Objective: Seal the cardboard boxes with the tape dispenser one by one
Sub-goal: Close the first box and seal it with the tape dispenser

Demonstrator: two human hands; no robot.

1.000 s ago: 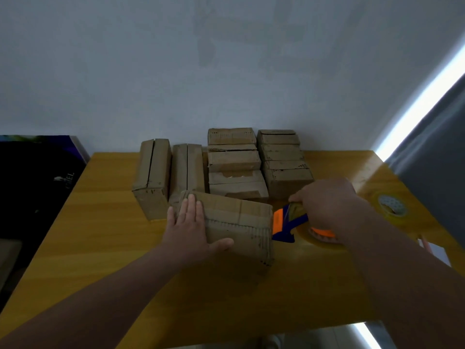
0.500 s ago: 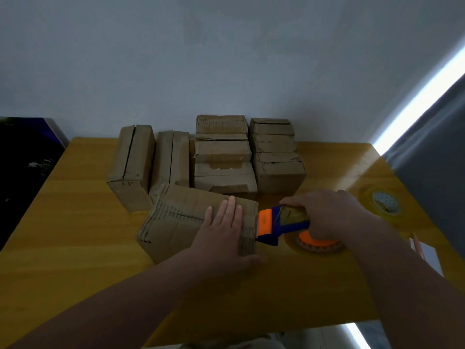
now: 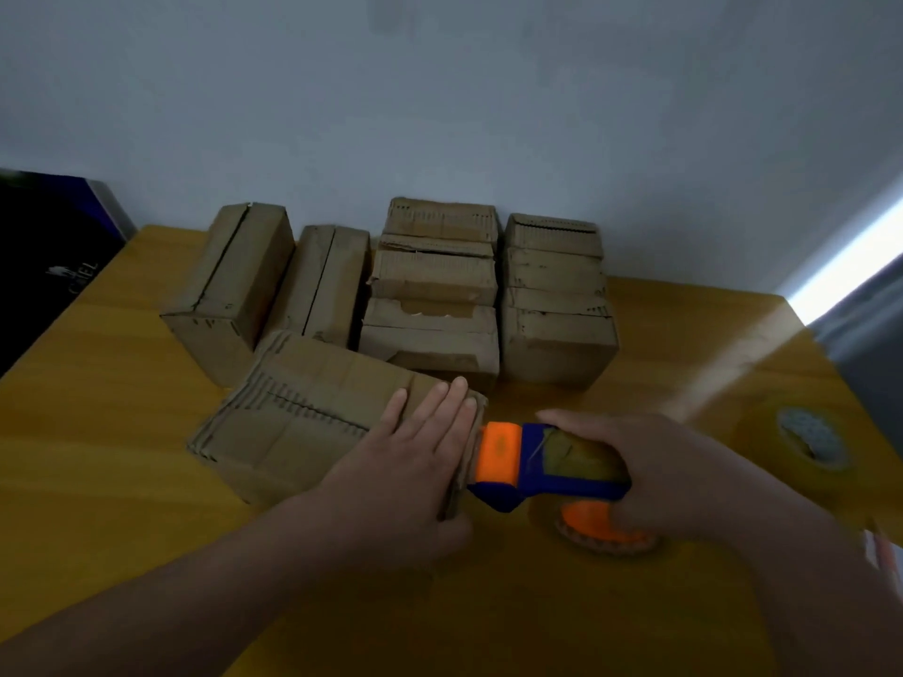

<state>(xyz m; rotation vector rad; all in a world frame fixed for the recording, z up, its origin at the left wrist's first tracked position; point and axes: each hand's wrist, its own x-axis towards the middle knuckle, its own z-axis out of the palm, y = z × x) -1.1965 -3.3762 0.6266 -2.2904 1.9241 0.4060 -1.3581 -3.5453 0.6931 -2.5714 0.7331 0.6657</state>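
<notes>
Step in hand, as I read it: starting a strip of tape on one box.

Front box (image 3: 303,412) lies at an angle near the middle of the desk (image 3: 122,481), just in front of the other boxes (image 3: 440,280). Those stand in rows and stacks along the far edge.

Tape dispenser (image 3: 532,461), blue body and orange head, lies level at the front box's right end. The head is touching the end face, or all but. Cannot tell whether any tape has stuck yet.

Left hand (image 3: 415,461) rests flat on the box top at its right end. Fingers (image 3: 454,403) are straight and close together, pressing the top down. Thumb drops over the near corner. It holds nothing.

Right hand (image 3: 650,476) has its fingers curled over the dispenser body from above, a full grip.

Next move, by my judgement: press the head onto the end face, then draw it up over the edge and leftward along the top. The left hand lies in that path, so it would need to slide ahead while keeping the flaps down.

Spare tape roll (image 3: 806,437) sits near the desk's right edge, well apart.
</notes>
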